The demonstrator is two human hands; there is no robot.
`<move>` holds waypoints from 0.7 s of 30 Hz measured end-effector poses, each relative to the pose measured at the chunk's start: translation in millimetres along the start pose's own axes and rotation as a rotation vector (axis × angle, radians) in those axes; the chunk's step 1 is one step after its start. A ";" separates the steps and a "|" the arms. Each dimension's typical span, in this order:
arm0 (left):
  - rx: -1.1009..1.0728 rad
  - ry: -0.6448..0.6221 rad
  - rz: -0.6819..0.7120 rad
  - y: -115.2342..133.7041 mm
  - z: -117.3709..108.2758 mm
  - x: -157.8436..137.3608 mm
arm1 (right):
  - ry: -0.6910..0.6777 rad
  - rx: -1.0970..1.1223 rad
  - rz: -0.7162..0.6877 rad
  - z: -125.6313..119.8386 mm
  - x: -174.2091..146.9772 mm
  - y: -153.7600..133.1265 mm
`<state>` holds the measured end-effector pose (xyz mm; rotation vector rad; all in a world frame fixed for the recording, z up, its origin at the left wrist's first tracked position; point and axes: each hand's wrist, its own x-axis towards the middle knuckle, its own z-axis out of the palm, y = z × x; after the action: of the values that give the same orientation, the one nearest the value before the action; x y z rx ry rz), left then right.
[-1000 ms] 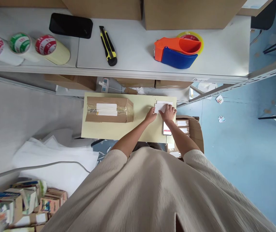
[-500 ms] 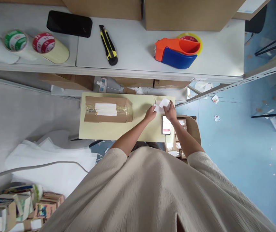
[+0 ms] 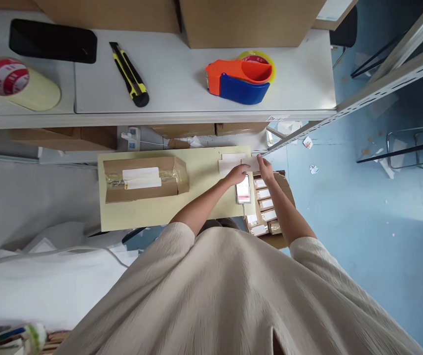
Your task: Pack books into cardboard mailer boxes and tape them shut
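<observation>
Left hand (image 3: 238, 173) and right hand (image 3: 266, 170) meet over the right end of a pale yellow desk (image 3: 204, 197), the fingers of each closed on a small white slip (image 3: 252, 163) held up between them. More white papers (image 3: 227, 163) lie flat on the desk just left of the slip, and a phone (image 3: 243, 191) with a lit screen rests just below them. At the desk's left end, well apart from both hands, lies a long brown box (image 3: 146, 195), its ends taped and a white label (image 3: 142, 178) on its upper side, a piece that looks finished. Beside the desk, an open carton (image 3: 288, 190) holds packages (image 3: 269, 215), several likewise bearing white labels. By that measure, much appears done; the slip in hand is not yet fixed to anything, and how many pieces remain cannot be told. On the shelf (image 3: 174, 93) above, a tape dispenser (image 3: 239, 89) and a yellow-and-black cutter (image 3: 130, 76) lie untouched.
</observation>
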<state>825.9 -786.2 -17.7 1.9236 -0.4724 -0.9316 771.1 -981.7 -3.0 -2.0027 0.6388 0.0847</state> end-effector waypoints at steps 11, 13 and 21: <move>0.413 0.121 -0.006 -37.0 -32.4 -17.8 | 0.179 -0.161 0.217 -7.5 21.9 28.2; 0.450 0.103 -0.024 -37.6 -30.3 -17.8 | 0.194 -0.095 0.243 -4.0 22.6 34.1; 0.764 -0.006 -0.077 -32.1 -27.1 -17.9 | 0.413 0.239 0.482 0.3 12.9 59.9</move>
<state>833.7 -742.9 -29.9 2.6348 -0.8498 -0.8734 754.1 -1008.7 -55.3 -1.6086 1.3251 -0.1161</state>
